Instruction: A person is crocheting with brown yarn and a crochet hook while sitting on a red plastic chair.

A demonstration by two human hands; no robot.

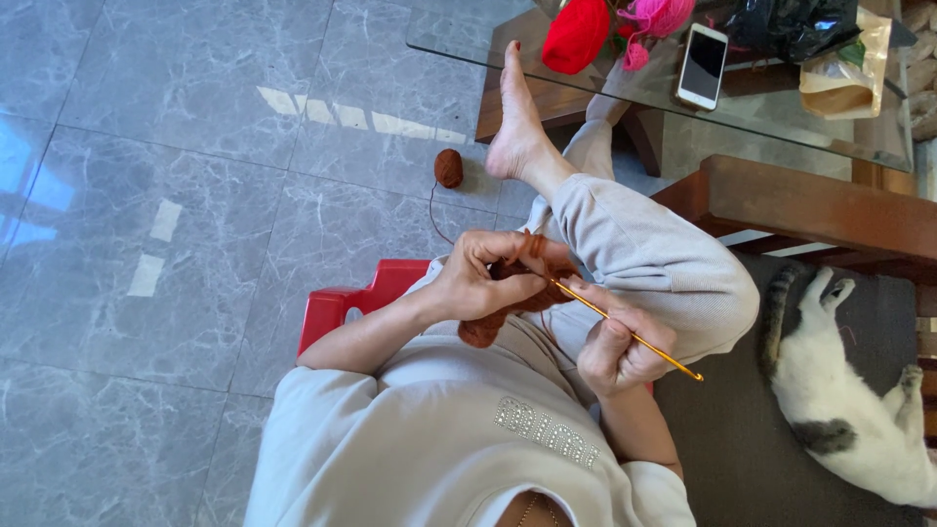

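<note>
My left hand (480, 278) pinches the brown crochet piece (508, 304); my right hand (615, 342) grips the gold hook (625, 334). Advice: keep the yarn (436, 217) taut, hook tip low.

I see a grey marble floor (195, 195) carrying a small brown yarn ball (448, 168) just left of the glass table (683, 122). On that table lie red yarn (576, 34), pink yarn (654, 18), a phone (703, 65) and bags.
</note>
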